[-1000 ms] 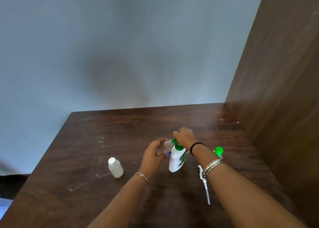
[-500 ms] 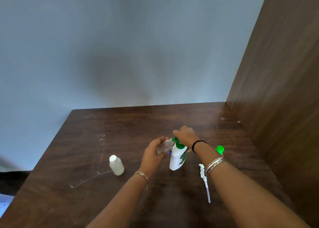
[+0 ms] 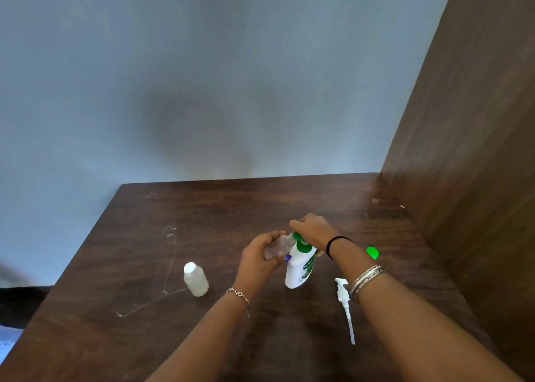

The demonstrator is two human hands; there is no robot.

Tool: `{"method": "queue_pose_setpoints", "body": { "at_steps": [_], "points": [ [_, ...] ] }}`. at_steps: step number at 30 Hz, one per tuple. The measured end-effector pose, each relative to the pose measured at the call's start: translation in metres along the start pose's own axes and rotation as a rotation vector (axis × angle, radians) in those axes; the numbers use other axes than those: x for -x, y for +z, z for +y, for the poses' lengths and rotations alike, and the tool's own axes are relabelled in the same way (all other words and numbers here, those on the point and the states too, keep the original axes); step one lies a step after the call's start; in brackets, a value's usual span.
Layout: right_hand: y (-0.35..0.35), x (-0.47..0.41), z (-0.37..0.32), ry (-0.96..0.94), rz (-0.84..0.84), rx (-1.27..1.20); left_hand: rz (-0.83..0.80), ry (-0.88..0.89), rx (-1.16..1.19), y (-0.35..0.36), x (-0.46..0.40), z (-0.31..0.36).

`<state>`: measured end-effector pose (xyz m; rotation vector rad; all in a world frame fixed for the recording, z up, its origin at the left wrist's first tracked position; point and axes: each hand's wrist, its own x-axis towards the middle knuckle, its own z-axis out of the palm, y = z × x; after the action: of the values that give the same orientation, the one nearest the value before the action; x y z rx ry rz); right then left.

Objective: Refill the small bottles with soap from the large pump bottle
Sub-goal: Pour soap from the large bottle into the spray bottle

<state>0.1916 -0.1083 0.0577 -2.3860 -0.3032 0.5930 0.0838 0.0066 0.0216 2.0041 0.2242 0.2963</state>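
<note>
Centre of frame: white pump bottle (image 3: 299, 267) with green pump head, upright; a clear small bottle (image 3: 276, 246) tilted, its mouth at the nozzle. Lower left of these: a capped translucent bottle (image 3: 196, 279), upright, well apart.

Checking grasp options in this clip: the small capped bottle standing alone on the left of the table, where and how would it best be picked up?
Probably round the body of the small capped bottle, below its white cap, from above or from the person's side. It stands nearly upright on the table, apart from the left hand and everything else, so its rounded sides are free for fingers and thumb.
</note>
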Motion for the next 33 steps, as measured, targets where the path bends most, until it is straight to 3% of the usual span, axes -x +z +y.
{"method": "queue_pose_setpoints", "body": {
  "at_steps": [7, 14, 21, 25, 33],
  "points": [
    [0.008, -0.001, 0.001, -0.037, 0.09, 0.052, 0.001, -0.013, 0.02, -0.002, 0.001, -0.004],
    [0.0, 0.002, 0.0, -0.035, 0.006, 0.034, -0.008, 0.006, 0.029, -0.003, 0.001, -0.003],
    [0.008, 0.005, 0.003, -0.044, 0.088, 0.042, -0.013, -0.012, 0.006, -0.001, 0.001, -0.004],
    [-0.001, 0.008, -0.001, -0.024, 0.0, 0.023, -0.014, -0.003, 0.01, -0.002, 0.002, -0.003],
    [0.003, 0.01, 0.002, -0.045, 0.029, 0.172, 0.0, -0.018, 0.005, -0.003, 0.003, -0.005]
  ]
}}
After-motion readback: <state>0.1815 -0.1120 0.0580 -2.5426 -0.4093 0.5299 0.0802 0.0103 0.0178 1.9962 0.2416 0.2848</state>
